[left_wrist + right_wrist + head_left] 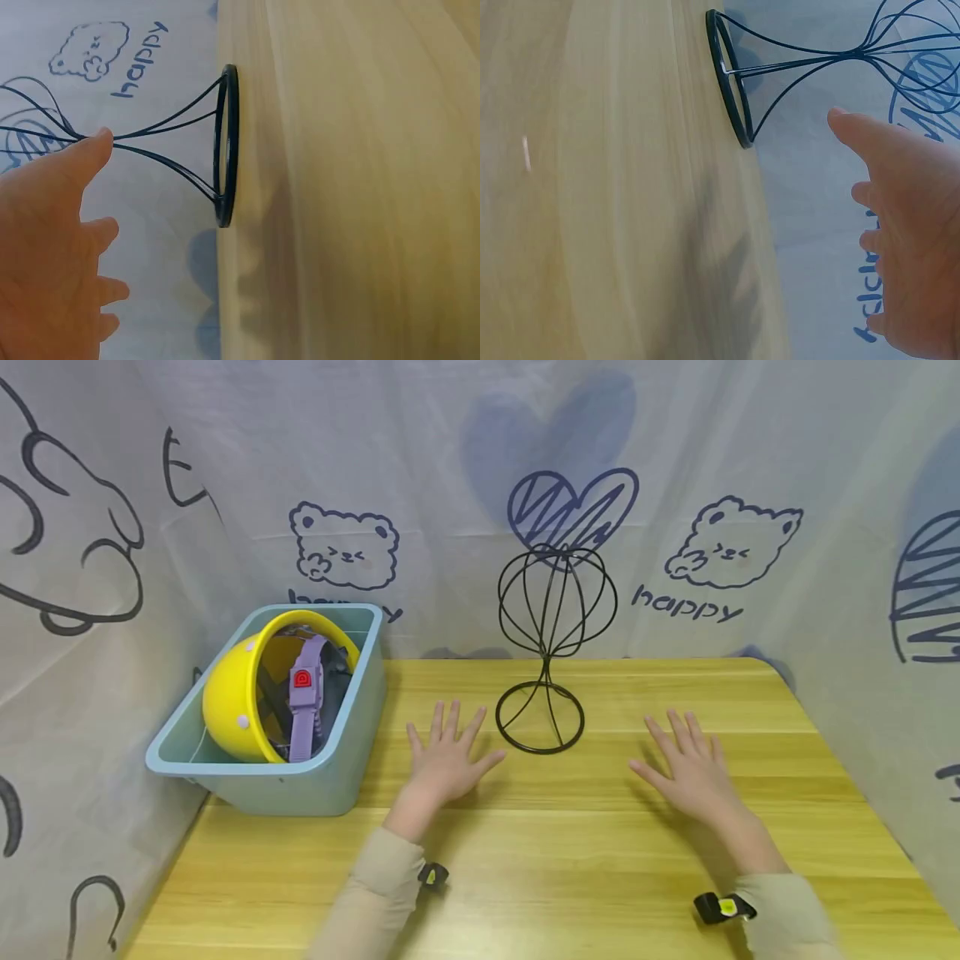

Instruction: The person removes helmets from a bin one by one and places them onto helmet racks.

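A black wire stand point(546, 652) with a round cage top and a ring base stands upright near the table's back edge. To its left, my left hand point(446, 764) hovers palm down with fingers spread, holding nothing. My right hand point(693, 774) is spread the same way to the right of the stand, also without anything in it. In the left wrist view the left thumb overlaps the stand's narrow neck point(150, 135), though the head view shows them apart. The right wrist view shows the stand's base ring point(731, 82) beyond the right thumb.
A light blue bin point(300, 789) stands at the table's left. Inside it lies a yellow helmet point(228, 702) on its side, with a lilac watch-like strap point(303, 718) in its opening. White cloth point(450, 485) with drawings hangs behind the wooden table point(570, 860) and at both sides.
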Available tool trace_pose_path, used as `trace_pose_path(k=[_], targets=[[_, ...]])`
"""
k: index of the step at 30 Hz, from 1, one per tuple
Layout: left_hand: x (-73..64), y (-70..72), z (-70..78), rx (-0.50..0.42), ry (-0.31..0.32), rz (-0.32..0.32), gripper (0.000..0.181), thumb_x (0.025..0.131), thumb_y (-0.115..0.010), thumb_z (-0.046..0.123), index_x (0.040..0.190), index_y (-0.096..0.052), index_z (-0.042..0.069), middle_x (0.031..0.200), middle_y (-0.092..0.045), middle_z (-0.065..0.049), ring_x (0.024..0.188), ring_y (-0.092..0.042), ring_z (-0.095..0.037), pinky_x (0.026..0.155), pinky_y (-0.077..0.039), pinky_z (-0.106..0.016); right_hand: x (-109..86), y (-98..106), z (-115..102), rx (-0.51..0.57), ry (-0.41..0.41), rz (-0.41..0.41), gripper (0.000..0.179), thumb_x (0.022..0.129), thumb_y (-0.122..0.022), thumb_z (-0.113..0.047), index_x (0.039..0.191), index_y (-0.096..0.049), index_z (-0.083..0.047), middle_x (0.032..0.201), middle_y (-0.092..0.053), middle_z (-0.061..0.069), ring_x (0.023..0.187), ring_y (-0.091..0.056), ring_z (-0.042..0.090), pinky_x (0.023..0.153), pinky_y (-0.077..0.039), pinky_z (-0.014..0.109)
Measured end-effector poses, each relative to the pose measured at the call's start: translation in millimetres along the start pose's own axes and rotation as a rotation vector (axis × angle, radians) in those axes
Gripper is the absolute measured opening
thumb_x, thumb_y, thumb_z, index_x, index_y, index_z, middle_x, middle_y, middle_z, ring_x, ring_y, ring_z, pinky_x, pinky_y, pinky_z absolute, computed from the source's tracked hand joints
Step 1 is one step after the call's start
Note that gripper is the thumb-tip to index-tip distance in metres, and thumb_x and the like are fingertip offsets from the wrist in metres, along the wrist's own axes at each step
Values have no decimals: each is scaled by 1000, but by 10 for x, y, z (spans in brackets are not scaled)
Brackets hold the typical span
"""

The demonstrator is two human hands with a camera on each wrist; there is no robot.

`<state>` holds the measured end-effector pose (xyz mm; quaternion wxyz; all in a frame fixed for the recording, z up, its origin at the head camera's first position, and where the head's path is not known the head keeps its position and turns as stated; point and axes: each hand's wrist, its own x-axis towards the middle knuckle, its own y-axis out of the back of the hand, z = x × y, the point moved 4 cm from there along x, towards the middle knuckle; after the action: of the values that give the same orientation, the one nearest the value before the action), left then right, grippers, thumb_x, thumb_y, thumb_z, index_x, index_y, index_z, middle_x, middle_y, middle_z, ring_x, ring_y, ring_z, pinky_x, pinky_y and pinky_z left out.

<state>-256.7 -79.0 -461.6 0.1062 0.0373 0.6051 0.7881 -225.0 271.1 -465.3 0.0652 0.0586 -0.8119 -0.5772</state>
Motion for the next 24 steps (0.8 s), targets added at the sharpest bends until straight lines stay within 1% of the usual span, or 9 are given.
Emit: trace_pose_path(k=[5,9,13,16,18,21,24], targets=[[-59,74,-14,32,-27,-10,80,88,-26,81,154,-4,43,163,8,-1,151,15,-29,112,12,-68,-67,76,14,-15,20,18,81,95,-44,-63,157,-7,-26,164,2,18,150,11,40,111,5,72],[-134,154,-17,40,-56,-26,78,88,-28,80,153,-3,44,163,7,-2,151,16,-28,112,13,-68,-121,134,-2,-18,35,34,79,96,-44,-61,157,-8,-26,163,0,19,150,8,42,111,3,72],[-224,252,-2,61,-90,-30,77,89,-28,79,153,-5,44,164,4,-3,152,14,-29,112,13,-68,-169,194,-32,-5,53,59,79,96,-46,-58,157,-9,-26,163,-2,20,150,8,42,113,2,71],[-288,331,4,91,-106,-19,76,89,-31,78,153,-7,45,164,2,-2,152,13,-29,112,13,-67,-205,242,-60,6,73,83,78,97,-48,-56,157,-9,-26,163,-3,20,151,8,41,114,3,69],[-342,386,2,107,-117,-4,75,89,-32,78,153,-12,45,165,-2,-2,152,11,-29,113,13,-67,-230,275,-86,8,94,104,78,97,-49,-54,157,-9,-26,163,-6,21,151,6,41,115,2,68],[-431,466,-8,139,-133,22,75,88,-32,79,153,-18,43,165,-7,-3,153,6,-30,113,13,-67,-269,331,-143,17,131,144,77,96,-53,-50,157,-14,-23,161,-13,22,151,1,40,115,-2,68],[-527,548,-19,160,-143,52,75,88,-31,79,152,-25,41,164,-15,-3,153,-1,-31,113,11,-68,-294,379,-207,23,176,199,75,95,-58,-46,156,-22,-20,158,-25,22,150,-11,41,115,-11,66]])
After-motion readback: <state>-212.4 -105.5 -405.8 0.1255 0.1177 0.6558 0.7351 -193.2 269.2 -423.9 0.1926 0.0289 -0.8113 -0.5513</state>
